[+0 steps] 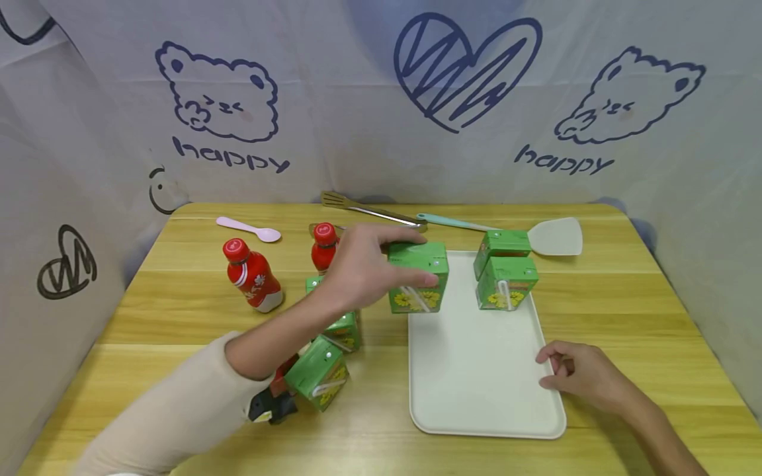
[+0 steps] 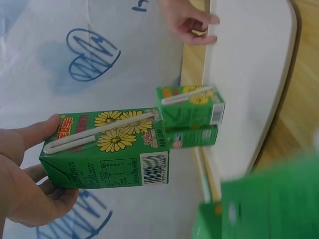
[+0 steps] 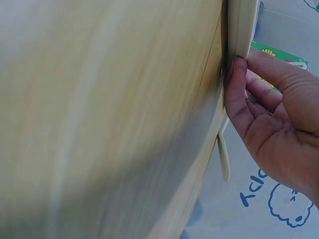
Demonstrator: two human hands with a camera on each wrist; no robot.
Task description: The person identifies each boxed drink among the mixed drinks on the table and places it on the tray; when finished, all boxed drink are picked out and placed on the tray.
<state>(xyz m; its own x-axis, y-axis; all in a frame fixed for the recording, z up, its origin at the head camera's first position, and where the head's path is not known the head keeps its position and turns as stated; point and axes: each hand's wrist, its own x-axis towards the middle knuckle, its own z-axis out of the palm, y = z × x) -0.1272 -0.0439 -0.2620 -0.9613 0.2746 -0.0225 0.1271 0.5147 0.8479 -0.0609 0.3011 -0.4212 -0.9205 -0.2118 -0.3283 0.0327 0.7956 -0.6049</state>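
Observation:
My left hand [image 1: 362,268] grips a green juice carton [image 1: 424,297] by its upper part, thumb on the near face, over the tray's far left corner. In the left wrist view this carton [image 2: 109,162] shows yellow flowers, a wrapped white straw and a barcode. At the right side of the white tray [image 1: 476,370], my right hand [image 1: 586,373] pinches the rim between thumb and fingers, as the right wrist view also shows. Two more green cartons stand at the tray's far right, a front carton [image 1: 506,274] and a rear carton [image 1: 506,239].
Left of the tray stand more green cartons [image 1: 318,370], partly behind my left arm. Red bottles [image 1: 256,277] are farther left, and a dark object [image 1: 272,406] lies near my sleeve. A pink spoon [image 1: 250,228], a slotted turner [image 1: 375,210] and a white spatula [image 1: 556,237] lie along the back.

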